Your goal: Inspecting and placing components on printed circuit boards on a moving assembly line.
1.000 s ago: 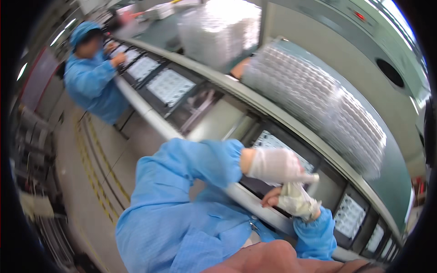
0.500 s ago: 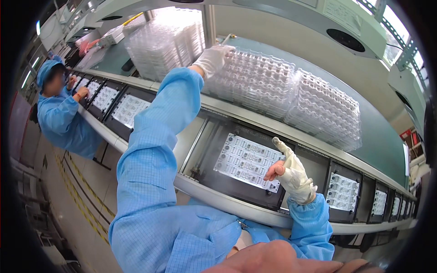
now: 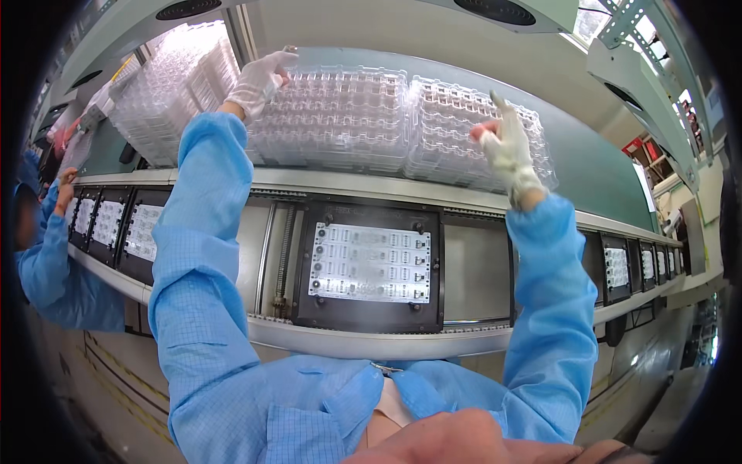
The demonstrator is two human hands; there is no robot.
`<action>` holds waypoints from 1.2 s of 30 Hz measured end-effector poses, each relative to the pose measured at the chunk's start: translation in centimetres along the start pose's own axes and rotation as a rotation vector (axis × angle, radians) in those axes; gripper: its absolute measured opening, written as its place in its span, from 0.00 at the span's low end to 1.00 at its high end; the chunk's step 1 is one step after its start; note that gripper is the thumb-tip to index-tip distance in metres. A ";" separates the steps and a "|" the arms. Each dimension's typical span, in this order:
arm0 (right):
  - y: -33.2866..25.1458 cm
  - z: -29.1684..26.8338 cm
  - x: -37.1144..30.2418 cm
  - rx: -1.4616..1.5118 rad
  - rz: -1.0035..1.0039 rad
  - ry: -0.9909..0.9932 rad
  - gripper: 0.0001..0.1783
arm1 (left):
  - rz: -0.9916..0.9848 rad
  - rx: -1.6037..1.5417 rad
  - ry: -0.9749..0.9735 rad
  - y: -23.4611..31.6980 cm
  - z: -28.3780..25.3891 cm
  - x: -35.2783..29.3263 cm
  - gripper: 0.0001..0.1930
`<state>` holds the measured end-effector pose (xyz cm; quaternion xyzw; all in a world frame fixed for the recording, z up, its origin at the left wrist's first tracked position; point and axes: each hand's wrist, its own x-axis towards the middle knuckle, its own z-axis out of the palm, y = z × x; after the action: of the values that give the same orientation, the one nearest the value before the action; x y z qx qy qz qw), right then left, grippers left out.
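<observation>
My left hand [image 3: 259, 83], in a white glove with bare fingertips showing, is at the upper left corner of a stack of clear plastic trays [image 3: 332, 116]. Its thumb and fingers are apart; whether they touch the top tray I cannot tell. My right hand [image 3: 508, 155], gloved likewise, is raised in front of a second stack of clear trays [image 3: 440, 127], index finger stretched out and thumb apart, holding nothing I can see. Nearer to me, a white circuit-board panel [image 3: 371, 263] with rows of small parts lies in a black carrier [image 3: 371, 315] on the conveyor.
Left of my left hand stands a taller pile of clear trays [image 3: 174, 93]. More carriers with white panels [image 3: 143, 232] line the conveyor on both sides. A co-worker's blue sleeve [image 3: 54, 263] shows at far left. Overhead hangs a grey housing [image 3: 495, 11] with a round black opening.
My right hand has moved from above the circuit-board panel up to the right-hand tray stack. My left hand stays by the left stack's corner. The whole view has shifted.
</observation>
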<state>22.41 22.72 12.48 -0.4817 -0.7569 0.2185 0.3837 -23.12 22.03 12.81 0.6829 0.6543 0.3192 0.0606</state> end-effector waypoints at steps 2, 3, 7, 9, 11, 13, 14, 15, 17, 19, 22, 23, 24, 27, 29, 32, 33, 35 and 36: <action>-0.3 1.5 2.6 -0.105 0.007 0.005 0.40 | 0.052 -0.063 0.036 1.8 0.2 -2.4 0.27; 1.3 2.8 4.9 -0.095 0.013 -0.025 0.40 | 0.023 -0.058 0.026 2.4 0.6 -3.7 0.27; 5.8 4.4 9.0 -0.680 -0.064 -0.147 0.32 | 0.259 -0.120 -0.085 8.9 0.5 -10.7 0.27; 4.2 3.9 10.6 -0.680 0.132 -0.257 0.32 | 0.259 -0.251 -0.143 10.5 1.2 -14.4 0.27; 3.4 3.6 10.5 -0.742 0.039 -0.256 0.32 | 0.332 -0.249 -0.188 10.7 2.0 -17.5 0.26; 3.8 3.1 10.3 -0.815 -0.040 -0.230 0.32 | 0.388 -0.162 -0.216 10.5 3.9 -19.6 0.26; 4.2 2.9 10.5 -0.797 -0.132 -0.144 0.33 | 0.462 -0.108 -0.201 10.3 4.9 -20.0 0.25; 4.5 2.8 10.6 -0.779 -0.220 -0.054 0.34 | 0.490 -0.089 -0.181 10.3 5.9 -20.4 0.24; 3.1 2.9 9.2 -0.757 -0.258 -0.006 0.35 | 0.511 -0.056 -0.186 10.0 7.3 -20.9 0.23; 0.5 3.2 5.8 -0.503 -0.251 0.099 0.33 | 0.532 -0.038 -0.184 10.1 8.1 -21.0 0.23; -1.2 3.8 1.0 -0.396 -0.449 0.143 0.34 | 0.572 -0.004 -0.181 9.7 8.8 -20.9 0.22; -1.4 3.9 -0.6 -0.330 -0.527 0.143 0.36 | 0.589 0.009 -0.182 9.6 9.0 -20.9 0.21; -1.9 3.8 -2.2 -0.331 -0.520 0.143 0.36 | 0.591 0.007 -0.187 9.6 9.0 -20.8 0.21; -2.4 3.4 -6.8 -0.205 -0.600 0.064 0.38 | 0.601 0.066 -0.227 10.0 8.9 -20.8 0.21; -1.6 3.6 -9.0 -0.079 -0.507 0.043 0.39 | 0.654 0.195 -0.223 10.3 9.2 -20.6 0.21; -0.4 3.7 -11.1 -0.016 -0.489 0.034 0.39 | 0.631 0.182 -0.299 10.9 8.8 -19.9 0.20; -0.3 3.6 -11.7 -0.054 -0.487 0.055 0.39 | 0.631 0.184 -0.304 10.7 8.9 -19.6 0.20; -0.2 3.6 -12.6 0.004 -0.354 0.006 0.39 | 0.568 0.023 -0.329 10.0 9.0 -19.2 0.18; 0.2 3.7 -12.9 0.044 -0.317 0.000 0.38 | 0.540 0.011 -0.360 9.6 9.0 -19.1 0.19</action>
<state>22.68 11.44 5.28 -0.3477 -0.8185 0.1716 0.4240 -9.07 5.96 3.69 0.8777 0.4297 0.1944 0.0847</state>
